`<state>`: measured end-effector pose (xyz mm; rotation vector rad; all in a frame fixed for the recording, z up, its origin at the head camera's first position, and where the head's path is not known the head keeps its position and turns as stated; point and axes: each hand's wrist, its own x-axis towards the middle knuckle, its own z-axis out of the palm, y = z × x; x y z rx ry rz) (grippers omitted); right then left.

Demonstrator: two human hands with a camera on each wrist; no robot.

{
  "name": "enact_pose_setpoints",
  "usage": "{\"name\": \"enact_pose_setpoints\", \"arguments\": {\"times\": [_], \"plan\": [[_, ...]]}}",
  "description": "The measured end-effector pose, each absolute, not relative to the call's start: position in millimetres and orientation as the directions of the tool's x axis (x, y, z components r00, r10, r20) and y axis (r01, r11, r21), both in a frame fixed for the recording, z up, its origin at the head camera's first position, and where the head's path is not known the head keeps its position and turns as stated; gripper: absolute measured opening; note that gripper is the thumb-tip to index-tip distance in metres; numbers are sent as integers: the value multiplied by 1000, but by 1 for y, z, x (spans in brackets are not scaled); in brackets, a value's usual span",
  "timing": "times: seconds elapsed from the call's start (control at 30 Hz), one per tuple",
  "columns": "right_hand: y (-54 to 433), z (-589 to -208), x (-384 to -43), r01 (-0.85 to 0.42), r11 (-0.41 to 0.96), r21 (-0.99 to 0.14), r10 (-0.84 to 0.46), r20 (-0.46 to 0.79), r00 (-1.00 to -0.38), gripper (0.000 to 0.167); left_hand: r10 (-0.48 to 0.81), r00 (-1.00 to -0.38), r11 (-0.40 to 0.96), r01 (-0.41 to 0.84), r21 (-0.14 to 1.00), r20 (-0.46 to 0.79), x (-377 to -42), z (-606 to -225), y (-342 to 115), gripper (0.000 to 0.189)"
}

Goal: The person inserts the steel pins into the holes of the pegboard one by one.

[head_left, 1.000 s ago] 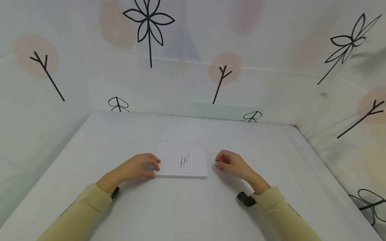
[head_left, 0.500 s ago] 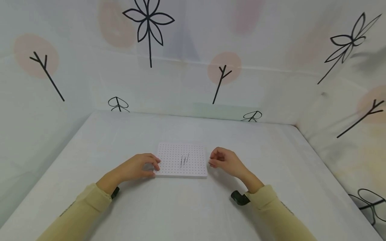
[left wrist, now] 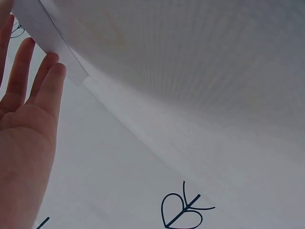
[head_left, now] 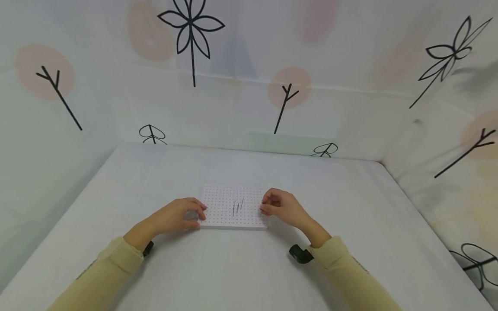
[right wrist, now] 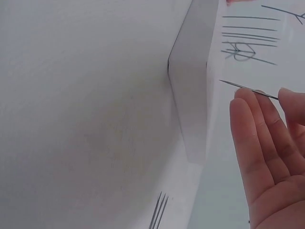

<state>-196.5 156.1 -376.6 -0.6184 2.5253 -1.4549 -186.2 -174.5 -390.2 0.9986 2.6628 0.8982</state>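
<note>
Right wrist: right hand (right wrist: 275,167) pinches a nearly upright needle (right wrist: 244,88), tip down; left hand (left wrist: 31,114), fingers extended.

A pale backdrop (head_left: 241,108) fills the top of the head view; on it, an outlined black flower (head_left: 190,22) stands upper left of centre, a second flower (head_left: 454,53) tilts at upper right; drawn twigs (head_left: 285,98) over peach discs (head_left: 302,93) mark left, centre and right; a white table (head_left: 233,272) spreads below.
</note>
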Motion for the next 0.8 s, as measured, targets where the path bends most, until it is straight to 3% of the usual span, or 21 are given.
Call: {"name": "enact_pose_setpoints", "arguments": {"times": [0.8], "plan": [[130,-381,-199,-287,421,-861,-434,87,-897,9,640,-766,593,544,593,63,-188,-395,-175,18]]}}
